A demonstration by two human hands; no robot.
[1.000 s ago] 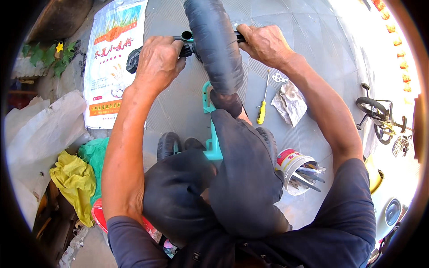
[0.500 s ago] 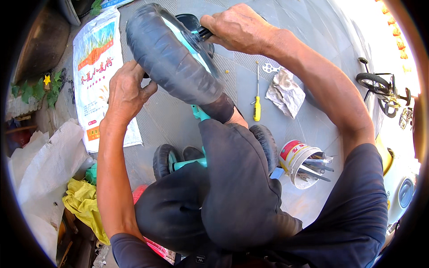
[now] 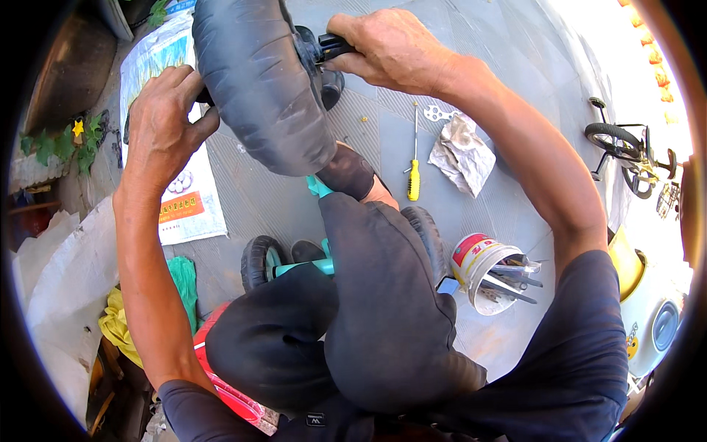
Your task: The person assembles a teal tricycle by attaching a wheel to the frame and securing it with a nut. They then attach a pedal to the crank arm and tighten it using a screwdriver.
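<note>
A large front wheel [image 3: 258, 81] with a wrinkled dark tyre stands raised in front of me, its top cut off by the picture's upper edge. My right hand [image 3: 394, 51] is closed round a black pedal [image 3: 333, 48] on its right side. On the other side my left hand [image 3: 166, 118] is closed round a dark part beside the hub, mostly hidden by my fingers. Below, a teal frame [image 3: 317, 267] joins two smaller black wheels, a left one [image 3: 259, 263] and a right one [image 3: 423, 232], the latter partly behind my leg.
Right of the wheel lie a yellow-handled screwdriver [image 3: 414, 177], a flat metal wrench [image 3: 440, 113] and a crumpled paper [image 3: 462, 153]. A bucket of tools [image 3: 471, 261] stands by my knee. A printed sack [image 3: 202, 221] lies left; a small bicycle [image 3: 618, 140] is far right.
The front wheel has swung up and to the left, hiding its teal rim. My left hand has gone left and slightly up with it; my right hand stays nearly in place on the pedal.
</note>
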